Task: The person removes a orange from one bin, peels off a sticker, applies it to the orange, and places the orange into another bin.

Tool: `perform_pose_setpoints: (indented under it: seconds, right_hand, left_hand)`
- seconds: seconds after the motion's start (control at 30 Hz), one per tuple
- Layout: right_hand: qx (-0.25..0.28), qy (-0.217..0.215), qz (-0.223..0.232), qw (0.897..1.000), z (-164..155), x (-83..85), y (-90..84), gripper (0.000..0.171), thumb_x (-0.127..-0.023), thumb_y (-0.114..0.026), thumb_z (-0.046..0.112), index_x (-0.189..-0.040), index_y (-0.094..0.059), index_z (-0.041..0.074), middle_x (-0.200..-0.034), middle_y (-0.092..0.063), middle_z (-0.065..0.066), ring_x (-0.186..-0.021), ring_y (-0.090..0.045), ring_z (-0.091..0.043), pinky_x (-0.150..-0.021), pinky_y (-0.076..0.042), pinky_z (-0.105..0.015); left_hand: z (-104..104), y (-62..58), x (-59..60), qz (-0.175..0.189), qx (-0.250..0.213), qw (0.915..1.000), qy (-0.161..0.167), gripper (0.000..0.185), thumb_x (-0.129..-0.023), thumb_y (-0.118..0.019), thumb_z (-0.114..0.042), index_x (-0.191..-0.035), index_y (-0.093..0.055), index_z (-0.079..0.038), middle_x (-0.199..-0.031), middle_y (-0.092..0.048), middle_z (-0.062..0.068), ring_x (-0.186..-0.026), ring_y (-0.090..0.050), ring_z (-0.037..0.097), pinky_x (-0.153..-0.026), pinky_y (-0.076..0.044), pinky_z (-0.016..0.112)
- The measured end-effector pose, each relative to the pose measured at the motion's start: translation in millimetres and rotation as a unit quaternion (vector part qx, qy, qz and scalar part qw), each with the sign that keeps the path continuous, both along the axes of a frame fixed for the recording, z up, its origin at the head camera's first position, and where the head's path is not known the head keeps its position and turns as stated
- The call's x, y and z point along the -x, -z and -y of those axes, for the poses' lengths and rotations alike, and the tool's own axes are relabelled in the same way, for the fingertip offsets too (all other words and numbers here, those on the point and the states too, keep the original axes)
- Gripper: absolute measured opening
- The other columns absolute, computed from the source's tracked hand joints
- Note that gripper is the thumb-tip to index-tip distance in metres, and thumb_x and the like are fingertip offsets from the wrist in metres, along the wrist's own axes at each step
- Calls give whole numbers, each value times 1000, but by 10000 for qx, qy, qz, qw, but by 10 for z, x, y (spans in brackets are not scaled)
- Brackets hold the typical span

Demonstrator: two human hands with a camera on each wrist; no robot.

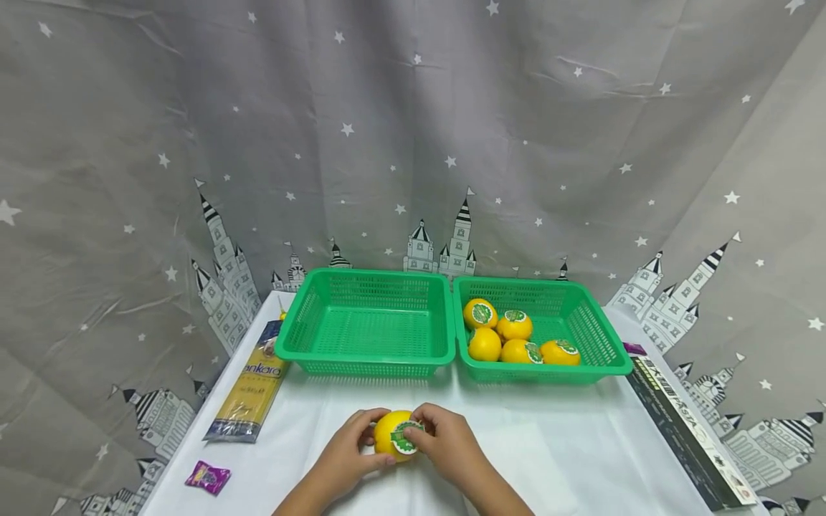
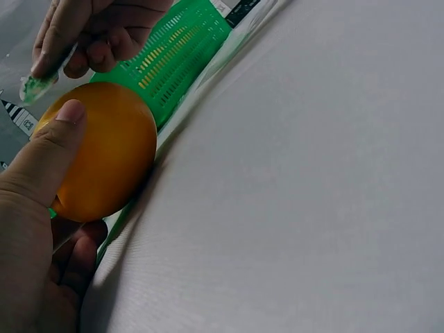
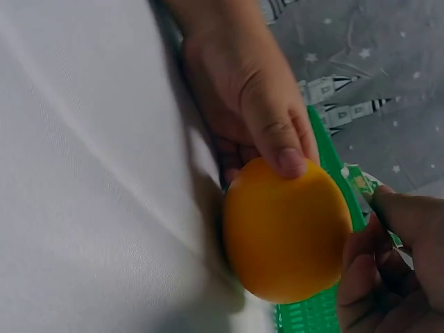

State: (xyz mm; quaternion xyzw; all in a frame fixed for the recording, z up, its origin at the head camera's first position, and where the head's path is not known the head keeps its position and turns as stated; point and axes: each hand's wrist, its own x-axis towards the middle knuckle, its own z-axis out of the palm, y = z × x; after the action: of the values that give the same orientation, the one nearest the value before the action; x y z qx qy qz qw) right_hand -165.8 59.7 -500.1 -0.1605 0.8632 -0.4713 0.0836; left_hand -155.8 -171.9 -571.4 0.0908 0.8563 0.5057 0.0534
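Observation:
In the head view my left hand [image 1: 345, 450] grips an orange [image 1: 386, 430] over the white tablecloth, near the front of the table. The left wrist view shows the thumb lying across the fruit's skin, with the other fingers curled beneath it. A round green-and-white sticker [image 1: 404, 438] faces up in front of the fruit. My right hand [image 1: 452, 443] pinches this sticker between thumb and fingers. Both wrist views show the sticker [image 2: 38, 89] at the right fingertips, standing off the bare side of the orange [image 3: 288, 232].
Two green plastic baskets stand side by side at the back, the left basket [image 1: 364, 357] and the right basket [image 1: 603, 369], which holds several stickered oranges [image 1: 514, 326]. A spaghetti packet [image 1: 248, 394] and a purple wrapped sweet [image 1: 208, 477] lie left. Along the right edge lies a long black-and-white box [image 1: 687, 430].

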Motion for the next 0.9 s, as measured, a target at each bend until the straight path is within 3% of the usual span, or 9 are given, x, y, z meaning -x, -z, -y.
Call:
perform_pose_setpoints:
  seconds: [0.1,0.33,0.43,0.5,0.63,0.77,0.83,0.9]
  right_hand:
    - [-247,-71,-379,9989,36,35,32,13,-94,-79,31,-91,-70,22,-76,-61,13,-68,-51,-3,-59,-47,-22]
    - [-606,-78,-731,9955,77,80,82,16,-92,-81,30,-94,-69,20,-72,-56,12,-64,-47,-3,-57,-44,-22]
    - [-672,84,-699,9953,68,88,117,27,-89,-84,36,-100,-66,19,-74,-54,7,-65,-46,-5,-56,-42,-23]
    - [-503,198,-499,9973,56,98,161,36,-87,-86,39,-105,-64,17,-76,-52,3,-65,-44,-7,-55,-40,-23]
    - [523,618,174,9966,100,119,281,35,-92,-80,35,-109,-62,11,-79,-48,0,-67,-44,-11,-54,-39,-22]
    - [1753,1419,517,9729,278,137,405,25,-101,-63,27,-113,-60,4,-91,-53,-4,-82,-50,-16,-70,-44,-25]
    - [1985,1698,513,9639,375,149,451,23,-105,-57,26,-113,-59,5,-100,-55,-5,-94,-53,-16,-81,-45,-27]
    - [1938,1777,467,9637,434,159,482,21,-107,-56,27,-113,-58,7,-107,-57,-6,-100,-54,-17,-86,-48,-30]
  left_hand:
    - [-1,-11,2,-67,43,10000,13,79,-78,-87,-55,-145,-58,-24,-133,-62,-3,-114,-64,15,-97,-54,22]
    - [-4,-9,5,-184,61,9998,62,78,-79,-87,-53,-145,-59,-23,-131,-63,-3,-113,-64,13,-96,-55,20]
    - [-52,-36,-11,-32,-25,10000,60,72,-87,-83,-48,-146,-55,-18,-136,-59,1,-115,-61,16,-98,-54,23]
    - [-139,-62,-26,21,-67,10000,-22,62,-97,-73,-43,-146,-51,-12,-138,-55,6,-119,-57,18,-103,-52,32]
    - [-402,-83,-50,-262,294,9962,-783,48,-109,-50,-45,-137,-53,-6,-130,-57,7,-114,-55,16,-101,-51,43]
    - [-607,-60,-53,-789,902,9787,-1670,44,-110,-48,-47,-122,-60,-7,-109,-60,0,-95,-54,10,-83,-49,35]
    - [-658,-53,-52,-1012,1060,9708,-1901,37,-110,-49,-42,-117,-61,-7,-102,-59,-1,-88,-51,9,-77,-46,33]
    - [-689,-48,-43,-1212,1120,9656,-2011,31,-111,-48,-35,-113,-61,-6,-98,-57,-1,-85,-49,10,-75,-44,33]
